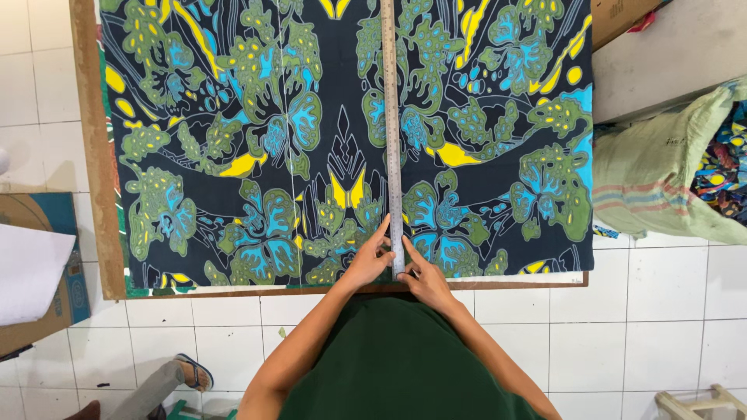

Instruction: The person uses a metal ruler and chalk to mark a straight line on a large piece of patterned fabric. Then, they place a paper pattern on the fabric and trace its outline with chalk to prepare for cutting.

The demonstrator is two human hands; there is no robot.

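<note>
Steel, long and grey, the ruler (391, 132) lies on dark patterned cloth (233, 155); left hand (369, 260) and right hand (424, 278) pinch its near end (fingers closed). Uneven pressure could skew it.

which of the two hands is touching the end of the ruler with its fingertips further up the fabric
The left hand: its fingers reach higher along the metal ruler on the patterned fabric, while the right hand sits lower, by the ruler's near end.
</note>
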